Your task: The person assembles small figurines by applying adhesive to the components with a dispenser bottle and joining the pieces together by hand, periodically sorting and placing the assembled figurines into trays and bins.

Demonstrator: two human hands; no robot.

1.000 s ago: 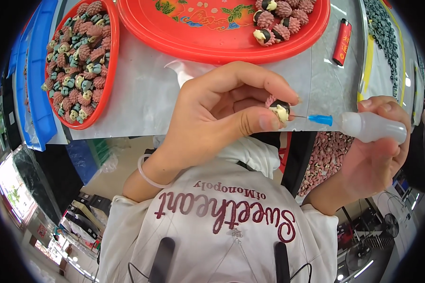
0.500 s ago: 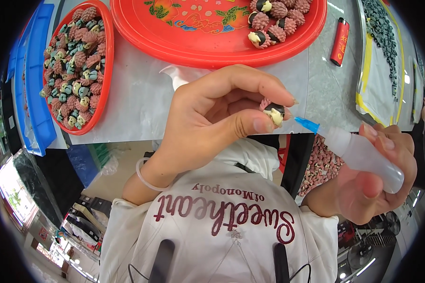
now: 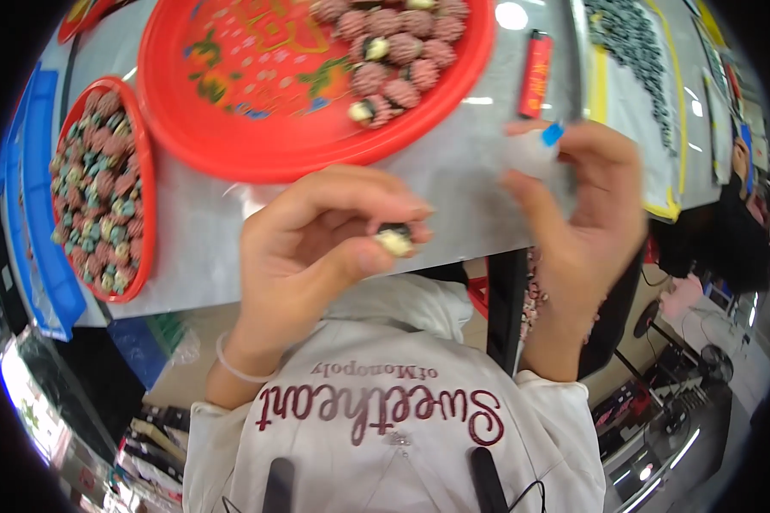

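Observation:
Between the thumb and fingertips of my left hand [image 3: 295, 244] is a small figurine [image 3: 394, 242], cream and black with a bit of pink, pinched above the table's near edge. My right hand [image 3: 590, 201] grips a whitish squeeze bottle [image 3: 530, 156] with a blue needle tip [image 3: 553, 133]; motion blurs it, and the palm hides part of its body. That hand is over the table, close to a red lighter [image 3: 535, 75], with the bottle apart from the figurine. Similar pink figurines [image 3: 405, 49] sit grouped on the right side of a large red tray [image 3: 257, 167].
At the left, a red oval basket [image 3: 150, 214] is full of pink, cream and blue-grey figurines, beside a blue crate [image 3: 56, 295]. Many small dark parts [image 3: 637, 51] lie on a yellow-edged white sheet at the right. Another person's arm [image 3: 736, 184] shows at the far right.
My right hand has drawn the bottle away from the figurine and raised it toward the lighter, its tip now pointing up. My left hand still holds the figurine. The whole view has shifted.

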